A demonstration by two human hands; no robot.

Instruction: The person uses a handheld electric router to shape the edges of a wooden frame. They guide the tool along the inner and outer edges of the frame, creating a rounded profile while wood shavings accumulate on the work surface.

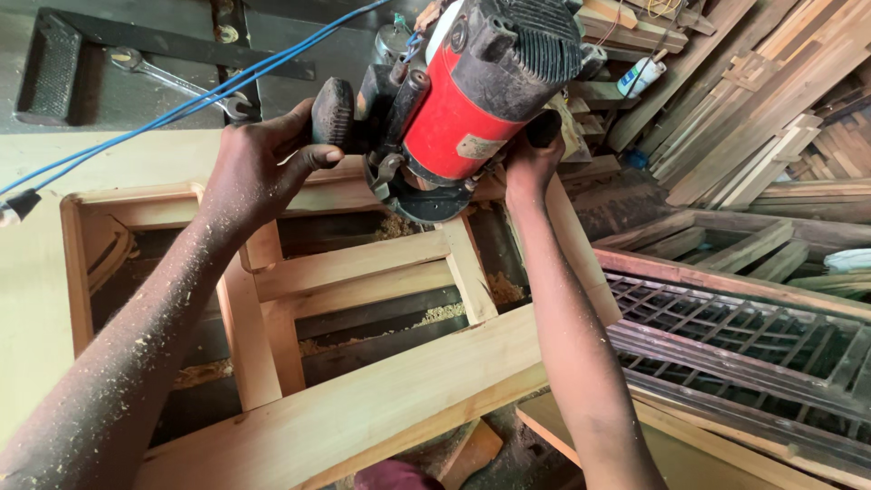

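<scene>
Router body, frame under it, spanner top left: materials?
Router: red housing looks like painted metal or plastic, unclear; black ribbed cap reads as moulded plastic, dusty. Frame: pale bare wood, unfinished, grain and sawdust showing. Spanner: grey steel, dull sheen. Left hand and right hand grip black knobs.

Open gaps between the rails of the pale frame (363, 272), wide enough for passage down to the sawdust below; crossed by a short upright (467, 268) and a sloping front rail (381, 408). Router (472, 100) blocking the middle of the top rail, with the left hand (263, 168) on its knob and the right hand (531, 159) at its other side. Blue cable (181, 104) strung across the upper left. Spanner (172, 82) lying on the dark bench beyond. Right side crowded: dark lattice (726, 336) just beside the right forearm, stacked planks (753, 109) behind. Bare pale board (36, 299) at far left.
</scene>
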